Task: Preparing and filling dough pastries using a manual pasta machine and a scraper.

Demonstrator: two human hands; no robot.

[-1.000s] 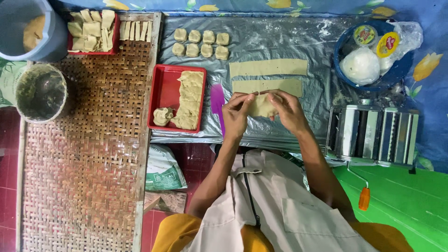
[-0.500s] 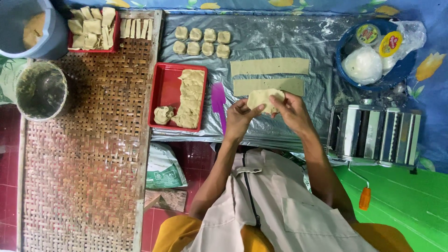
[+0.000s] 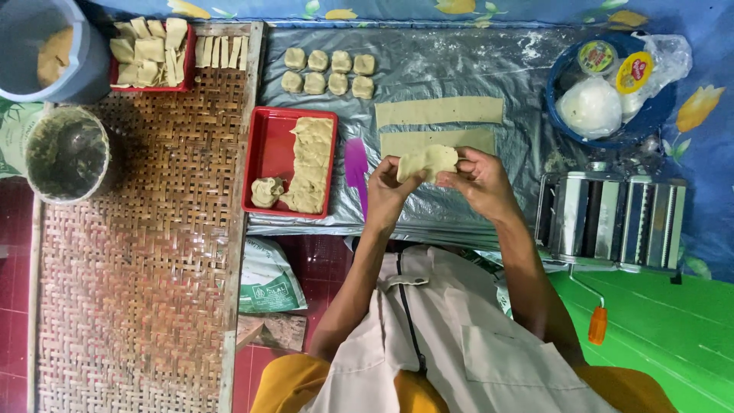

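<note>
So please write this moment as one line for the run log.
left hand: holds dough piece | right hand: holds same piece | below: flat dough strips on plastic sheet | left: red tray

Single head cam, straight top-down, mid-distance; tabletop [image 3: 474,69] fills upper frame, wearer's torso at bottom centre, no second view.

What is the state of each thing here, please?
Left hand: gripping the dough piece.
Right hand: gripping the dough piece.
Dough piece: held up, folded.
Red tray: part filled with dough.
Dough strips: lying flat.
Pasta roller: standing unused.
</note>
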